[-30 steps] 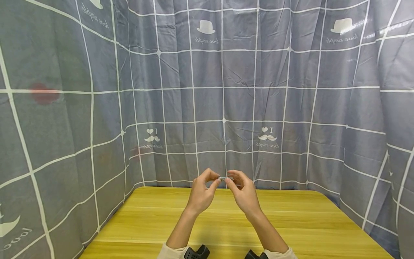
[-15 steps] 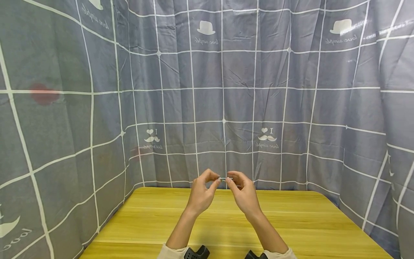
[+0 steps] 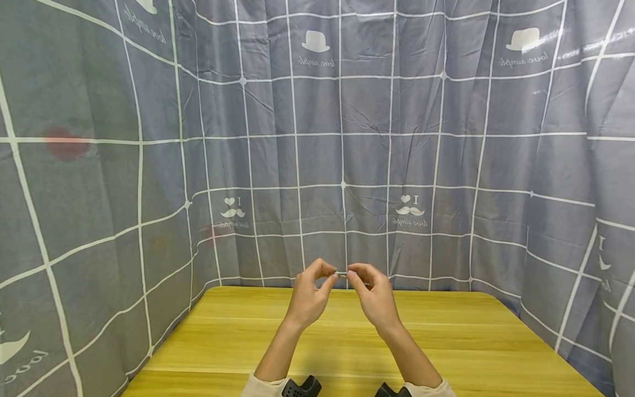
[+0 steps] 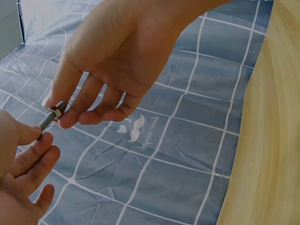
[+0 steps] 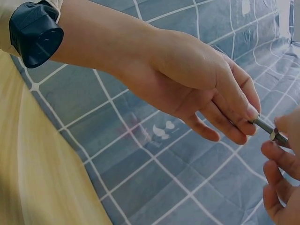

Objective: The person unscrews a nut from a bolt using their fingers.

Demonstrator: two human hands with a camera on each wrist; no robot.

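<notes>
A metal bolt [image 3: 342, 273] is held level between the two hands above the table's far edge. My left hand [image 3: 308, 298] pinches one end of it between thumb and index finger. Near the other end sits a hex nut [image 5: 273, 135], threaded on the shank. The right hand [image 3: 375, 298] has its thumb and index finger on either side of this nut. In the left wrist view the bolt's threads [image 4: 46, 123] show between the hands, and a little red is visible beside the nut. Fingertips hide both ends of the bolt in the head view.
A yellow wood-grain table [image 3: 238, 336] lies below the forearms. Grey curtains [image 3: 367, 110] with white grid lines hang behind it and at both sides. Black devices [image 3: 301, 387] are strapped at both wrists, over light sleeves.
The right hand's fingers have come in closer together around the nut end; the bolt's tip seen beyond them earlier is now covered. The left hand has stayed in place.
</notes>
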